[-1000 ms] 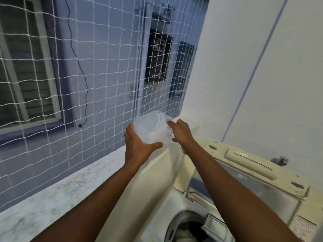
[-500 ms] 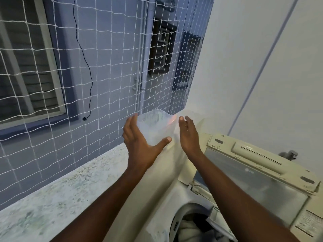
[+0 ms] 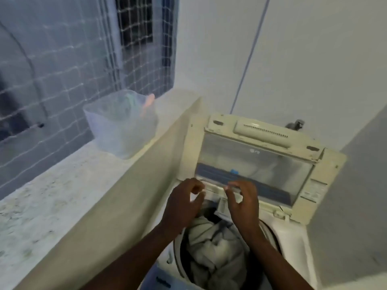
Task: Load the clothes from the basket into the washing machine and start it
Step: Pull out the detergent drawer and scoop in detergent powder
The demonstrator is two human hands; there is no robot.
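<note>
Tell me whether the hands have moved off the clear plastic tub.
Yes. Both the left hand and right hand dropped from the clear plastic tub to the washing machine's opening.

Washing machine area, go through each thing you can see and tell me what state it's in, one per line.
Washing machine lid: raised, propped open at the back.
Drum: open at the top, holding pale crumpled clothes.
Clear tub: upright on the ledge, uncovered, something inside.
Left hand: empty, fingers curled, over the drum's back edge.
Right hand: empty, fingers curled, by the small tray there.
</note>
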